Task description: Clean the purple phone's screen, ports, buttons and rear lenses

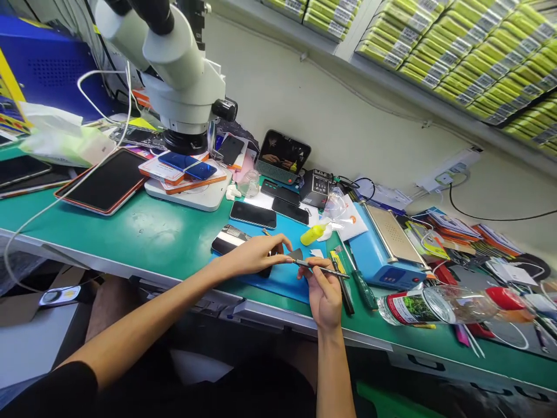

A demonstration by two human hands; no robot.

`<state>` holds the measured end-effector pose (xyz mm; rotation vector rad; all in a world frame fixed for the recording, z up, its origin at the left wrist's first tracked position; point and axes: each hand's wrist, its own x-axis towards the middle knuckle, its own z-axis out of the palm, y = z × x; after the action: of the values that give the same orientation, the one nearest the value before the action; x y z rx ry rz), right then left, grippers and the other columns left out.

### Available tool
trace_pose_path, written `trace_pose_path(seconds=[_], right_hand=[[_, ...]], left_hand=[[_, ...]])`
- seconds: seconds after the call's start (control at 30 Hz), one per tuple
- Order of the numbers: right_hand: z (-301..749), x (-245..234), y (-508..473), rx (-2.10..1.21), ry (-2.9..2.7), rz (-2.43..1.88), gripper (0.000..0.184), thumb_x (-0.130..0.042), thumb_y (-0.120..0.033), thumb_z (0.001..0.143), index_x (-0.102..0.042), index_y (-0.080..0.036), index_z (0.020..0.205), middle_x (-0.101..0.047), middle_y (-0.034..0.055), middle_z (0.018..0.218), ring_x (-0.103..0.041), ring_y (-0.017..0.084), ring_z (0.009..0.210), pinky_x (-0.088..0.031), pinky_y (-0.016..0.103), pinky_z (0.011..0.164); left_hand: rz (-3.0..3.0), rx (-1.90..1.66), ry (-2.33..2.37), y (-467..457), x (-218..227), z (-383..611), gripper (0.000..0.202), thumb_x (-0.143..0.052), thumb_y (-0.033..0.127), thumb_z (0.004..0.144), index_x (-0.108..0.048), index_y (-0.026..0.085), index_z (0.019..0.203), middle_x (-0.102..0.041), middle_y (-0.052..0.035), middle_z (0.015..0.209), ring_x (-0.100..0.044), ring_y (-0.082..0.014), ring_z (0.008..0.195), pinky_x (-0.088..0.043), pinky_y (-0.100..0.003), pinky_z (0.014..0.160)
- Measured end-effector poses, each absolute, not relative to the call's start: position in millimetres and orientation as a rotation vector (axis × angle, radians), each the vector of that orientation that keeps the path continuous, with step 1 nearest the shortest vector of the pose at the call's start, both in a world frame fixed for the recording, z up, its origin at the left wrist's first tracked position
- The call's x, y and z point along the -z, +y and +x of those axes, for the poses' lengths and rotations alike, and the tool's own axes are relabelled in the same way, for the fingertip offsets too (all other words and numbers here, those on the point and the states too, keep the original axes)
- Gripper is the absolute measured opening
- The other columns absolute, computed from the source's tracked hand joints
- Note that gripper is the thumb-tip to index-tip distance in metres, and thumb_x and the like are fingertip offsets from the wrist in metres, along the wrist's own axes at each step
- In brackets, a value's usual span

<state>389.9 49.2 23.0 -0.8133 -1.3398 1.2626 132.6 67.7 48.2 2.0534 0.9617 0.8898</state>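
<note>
My left hand (256, 254) rests on a dark phone (230, 239) lying on the blue mat (282, 276), its fingertips pinching a small dark part (296, 254). My right hand (324, 290) is closed around a thin metal tool (324, 269), whose tip points left toward that small part. A yellow squeeze bottle (314, 233) lies just beyond the hands.
A microscope (174, 64) stands at the back left over a white base (191, 194) with phones. Several phones, a tablet (104, 181), a blue heating device (383, 255), screwdrivers (354, 277) and a lying clear bottle (439, 305) crowd the green bench (165, 238).
</note>
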Motion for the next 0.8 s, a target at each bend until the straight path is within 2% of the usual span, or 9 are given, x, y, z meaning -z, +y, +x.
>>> trace_pose_path(seconds=[0.13, 0.3, 0.47, 0.53, 0.63, 0.8], right_hand=[[390.0, -15.5, 50.2, -1.246, -1.325, -0.874, 0.033, -0.076, -0.047, 0.111, -0.074, -0.017, 0.123, -0.077, 0.0059, 0.117, -0.076, 0.020, 0.101, -0.068, 0.040, 0.091], [391.4, -14.0, 49.2, -1.245, -1.329, -0.862, 0.035, -0.076, -0.050, 0.111, -0.074, -0.017, 0.123, -0.077, 0.0066, 0.118, -0.077, 0.020, 0.102, -0.069, 0.041, 0.093], [389.4, -15.6, 48.0, -1.227, -1.326, -0.839, 0.036, -0.075, -0.051, 0.111, -0.074, -0.017, 0.122, -0.077, 0.0058, 0.115, -0.076, 0.019, 0.097, -0.069, 0.039, 0.089], [387.2, -13.8, 49.3, -1.209, -1.308, -0.865, 0.035, -0.075, -0.050, 0.111, -0.074, -0.017, 0.122, -0.077, 0.0054, 0.114, -0.076, 0.018, 0.095, -0.068, 0.038, 0.087], [384.6, -10.1, 52.7, -1.183, -1.262, -0.922, 0.036, -0.075, -0.051, 0.111, -0.074, -0.017, 0.123, -0.077, 0.0055, 0.114, -0.076, 0.018, 0.095, -0.068, 0.038, 0.088], [383.4, -6.5, 56.0, -1.209, -1.239, -0.980, 0.036, -0.076, -0.050, 0.110, -0.074, -0.017, 0.126, -0.077, 0.0059, 0.116, -0.076, 0.019, 0.098, -0.068, 0.039, 0.089]], left_hand=[[2.183, -0.929, 0.991, 67.5, -40.4, 136.4, 0.030, -0.074, 0.045, 0.112, -0.076, 0.018, 0.123, -0.080, -0.0068, 0.117, -0.078, -0.0245, 0.111, -0.066, -0.050, 0.105], [2.321, -0.904, 1.018, 66.1, -39.2, 138.1, 0.022, -0.072, 0.039, 0.114, -0.077, 0.018, 0.115, -0.080, -0.0048, 0.110, -0.079, -0.0220, 0.105, -0.067, -0.047, 0.103], [2.410, -0.869, 1.107, 64.2, -37.2, 143.1, 0.028, -0.074, 0.042, 0.112, -0.075, 0.017, 0.125, -0.079, -0.0054, 0.112, -0.079, -0.0203, 0.098, -0.070, -0.041, 0.091], [2.437, -0.858, 1.154, 65.3, -33.1, 145.8, 0.026, -0.076, 0.041, 0.112, -0.076, 0.017, 0.122, -0.079, -0.0056, 0.113, -0.078, -0.0197, 0.098, -0.070, -0.039, 0.089], [2.442, -0.881, 1.266, 67.6, -28.8, 146.7, 0.023, -0.075, 0.039, 0.112, -0.076, 0.017, 0.121, -0.079, -0.0060, 0.115, -0.078, -0.0205, 0.101, -0.070, -0.041, 0.093], [2.369, -0.988, 1.571, 60.8, -36.6, 128.1, 0.029, -0.074, 0.041, 0.112, -0.074, 0.018, 0.129, -0.078, -0.0083, 0.126, -0.077, -0.0246, 0.113, -0.067, -0.048, 0.103]])
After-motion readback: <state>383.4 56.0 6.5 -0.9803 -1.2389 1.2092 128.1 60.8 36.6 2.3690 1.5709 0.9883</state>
